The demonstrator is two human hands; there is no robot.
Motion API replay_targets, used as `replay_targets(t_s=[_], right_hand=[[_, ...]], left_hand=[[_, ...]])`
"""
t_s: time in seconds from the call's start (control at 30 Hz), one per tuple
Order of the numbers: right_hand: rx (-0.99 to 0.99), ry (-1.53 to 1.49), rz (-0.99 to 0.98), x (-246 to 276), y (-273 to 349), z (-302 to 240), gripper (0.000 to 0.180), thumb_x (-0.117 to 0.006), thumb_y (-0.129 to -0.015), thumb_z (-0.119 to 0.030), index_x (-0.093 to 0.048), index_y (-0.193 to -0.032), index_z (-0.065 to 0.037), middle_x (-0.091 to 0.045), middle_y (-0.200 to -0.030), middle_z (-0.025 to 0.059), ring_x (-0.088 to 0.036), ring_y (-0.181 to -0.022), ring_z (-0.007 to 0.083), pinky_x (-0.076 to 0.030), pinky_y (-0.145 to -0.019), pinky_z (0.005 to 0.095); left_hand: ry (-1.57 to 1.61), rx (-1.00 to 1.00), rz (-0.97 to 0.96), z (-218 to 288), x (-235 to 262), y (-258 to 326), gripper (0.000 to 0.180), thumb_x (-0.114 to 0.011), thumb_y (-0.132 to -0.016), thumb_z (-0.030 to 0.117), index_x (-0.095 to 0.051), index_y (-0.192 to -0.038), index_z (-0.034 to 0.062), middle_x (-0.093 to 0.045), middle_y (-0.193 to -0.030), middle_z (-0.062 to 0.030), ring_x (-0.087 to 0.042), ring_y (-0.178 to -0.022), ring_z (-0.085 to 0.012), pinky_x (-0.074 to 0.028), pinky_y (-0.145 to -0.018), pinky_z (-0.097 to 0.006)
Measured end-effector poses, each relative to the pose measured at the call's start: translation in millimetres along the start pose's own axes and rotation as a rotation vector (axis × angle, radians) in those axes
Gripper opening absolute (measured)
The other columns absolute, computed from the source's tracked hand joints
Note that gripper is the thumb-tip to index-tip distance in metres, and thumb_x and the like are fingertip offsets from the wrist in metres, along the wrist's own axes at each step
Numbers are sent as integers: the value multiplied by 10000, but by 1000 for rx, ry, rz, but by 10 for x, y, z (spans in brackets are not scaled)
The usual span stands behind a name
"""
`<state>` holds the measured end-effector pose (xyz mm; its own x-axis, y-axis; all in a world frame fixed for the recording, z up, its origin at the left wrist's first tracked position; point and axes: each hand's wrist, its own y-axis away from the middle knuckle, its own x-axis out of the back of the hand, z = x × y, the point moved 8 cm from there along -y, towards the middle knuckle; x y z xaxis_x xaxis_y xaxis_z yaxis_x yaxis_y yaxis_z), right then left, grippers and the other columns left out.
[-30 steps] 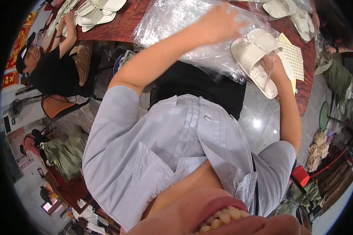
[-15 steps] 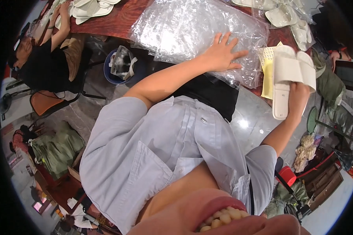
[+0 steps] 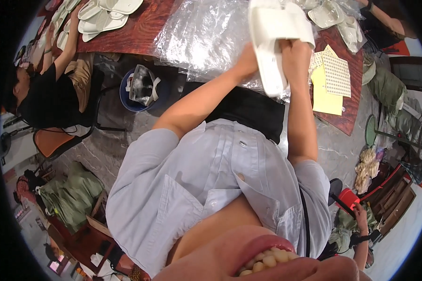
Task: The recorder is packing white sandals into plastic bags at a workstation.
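A pair of white slippers is held up over the table in front of me. My right hand grips the pair with its fingers tucked under the straps. Right beside the slippers' left edge is my left hand; its fingers are hidden behind the slippers, so whether it touches them or the bags is not visible. Beneath both hands lies a layered stack of clear plastic bags, glossy and wrinkled.
The red-brown wooden table bears more white slippers at left and bagged ones at right. Sticker sheets and a yellow sheet lie near its right edge. A blue bin stands below. Co-workers sit at left and far right.
My right hand has carried the slippers leftward from the table's right edge to above the bags, uncovering the sticker sheets. My left hand, earlier spread on the bags, has shifted slightly left.
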<state>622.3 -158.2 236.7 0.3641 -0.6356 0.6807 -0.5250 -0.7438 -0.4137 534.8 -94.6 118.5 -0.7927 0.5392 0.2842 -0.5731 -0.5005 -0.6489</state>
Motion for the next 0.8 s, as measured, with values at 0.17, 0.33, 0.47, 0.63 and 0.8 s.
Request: replay_targets(t_s=[0.17,0.33,0.47,0.63,0.8], right_hand=[[73,512,-12,-422,-42,729,315,-552,-955,-338,-708,-970,-65,-663,-781,224,-643,-746,412,-484,-707,511],[119,275,-112,-377,9,835,263,-581,-947,-296,-704,-1065,-95,-636,-871,241,-630,-829,407,-492,-742,487],[22,-52,-164,46,105,704,252,-587,-932,-154,-724,-1142,-152,-650,-996,216,-648,-879,375,-517,-801,384],[-203,-245,42,375,396,839,229,-645,-884,-4,-722,-1097,-39,-719,-1116,121,-672,-1017,191,-510,-890,297],[-248,-245,73,300,649,1084,212,-662,-863,-12,-716,-1068,-29,-723,-1064,110,-680,-965,212,-518,-861,301]], left_hand=[[908,682,240,-144,130,-173,493,-530,-993,142,-410,-1456,20,-651,-1161,-97,-614,-1050,-141,-503,-891,-299],[1111,706,366,-205,200,-94,532,-506,-988,97,-354,-1493,29,-619,-1134,-85,-620,-971,-142,-502,-836,-273],[1028,653,325,-126,155,-156,602,-620,-931,106,-379,-1479,43,-602,-1188,-142,-603,-1070,-270,-475,-950,-381],[424,494,266,-200,238,-166,726,-450,-857,-139,-307,-1539,67,-542,-1331,-191,-560,-1095,-232,-452,-961,-364],[35,611,-7,240,285,-275,748,-472,-848,-117,-337,-1537,143,-503,-1252,-247,-508,-1155,-357,-395,-1057,-396]])
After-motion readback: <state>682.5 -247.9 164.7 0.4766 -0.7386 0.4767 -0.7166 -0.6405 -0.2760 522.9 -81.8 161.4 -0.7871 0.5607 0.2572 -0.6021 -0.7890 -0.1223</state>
